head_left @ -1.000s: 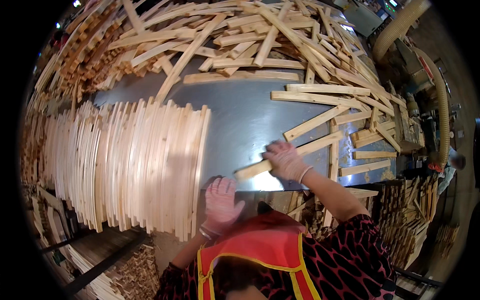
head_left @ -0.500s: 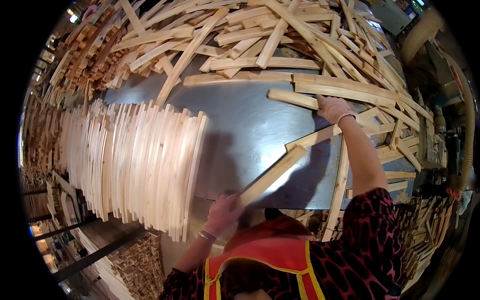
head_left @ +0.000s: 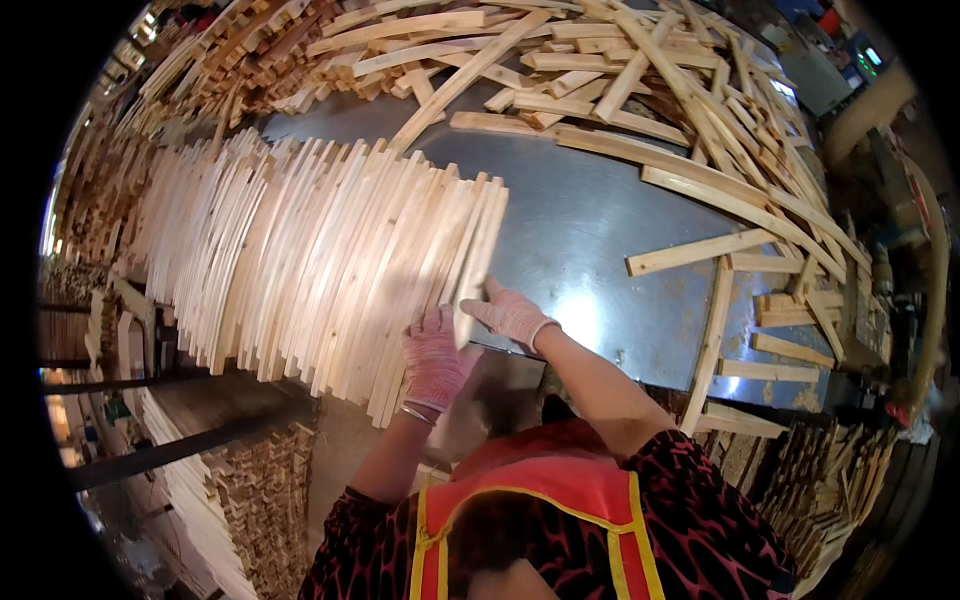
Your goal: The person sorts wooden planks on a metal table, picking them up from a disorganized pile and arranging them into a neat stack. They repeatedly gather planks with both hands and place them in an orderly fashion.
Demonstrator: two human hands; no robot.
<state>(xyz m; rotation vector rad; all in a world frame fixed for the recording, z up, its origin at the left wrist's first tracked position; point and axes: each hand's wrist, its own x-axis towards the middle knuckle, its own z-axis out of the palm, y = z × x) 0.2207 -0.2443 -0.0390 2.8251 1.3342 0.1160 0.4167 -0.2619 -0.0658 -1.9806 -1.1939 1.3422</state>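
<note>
Fingers (head_left: 430, 322) of the left hand (head_left: 433, 362), in a pink knitted glove, are extended side by side at the near end of the close-set row of pale, narrow wooden strips (head_left: 330, 250), thumb spread to the right; this position appears to act as a stop for the strip ends. The right hand (head_left: 510, 312), in a matching glove, has its thumb and fingertips at the outermost strip (head_left: 485, 245) on the row's right side; whether they pinch it or only press it cannot be told. Pressure from that side would presumably keep the strip parallel to its neighbours. The row lies on the smooth grey metal surface (head_left: 570, 230), its near ends apparently overhanging the edge, possibly for hand access. Loose, crossed wooden pieces (head_left: 628, 83) lie beyond, well apart from both hands
</note>
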